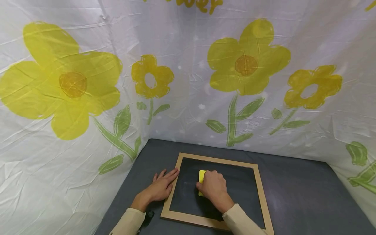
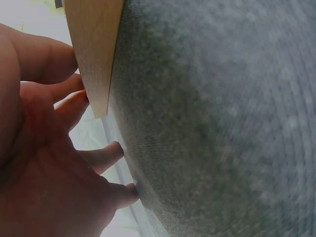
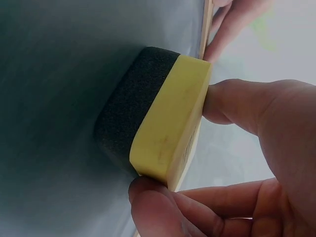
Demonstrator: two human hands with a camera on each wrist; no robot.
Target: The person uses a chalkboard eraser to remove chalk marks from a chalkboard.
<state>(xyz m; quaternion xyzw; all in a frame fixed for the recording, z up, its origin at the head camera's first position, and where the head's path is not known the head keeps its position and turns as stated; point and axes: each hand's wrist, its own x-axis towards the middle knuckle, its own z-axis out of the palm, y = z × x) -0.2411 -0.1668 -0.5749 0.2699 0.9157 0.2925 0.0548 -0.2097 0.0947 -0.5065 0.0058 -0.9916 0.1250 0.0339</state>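
Observation:
A chalkboard (image 1: 188,195) with a light wooden frame (image 1: 261,192) lies flat in front of me. My right hand (image 1: 213,187) grips a board eraser (image 1: 201,176) over the left-middle part of the dark surface. In the right wrist view the eraser (image 3: 170,113) has a yellow body, and its black pad faces the board. My left hand (image 1: 161,187) rests at the board's left edge with its fingers spread. The left wrist view shows that hand (image 2: 54,143) touching the frame (image 2: 96,54), while two fingers reach down to the cloth.
Dark grey cloth (image 1: 302,195) covers the table around the board. A white curtain (image 1: 188,107) with painted yellow flowers hangs behind and at the sides. Beside my left wrist is a small black object (image 1: 148,218), its kind unclear.

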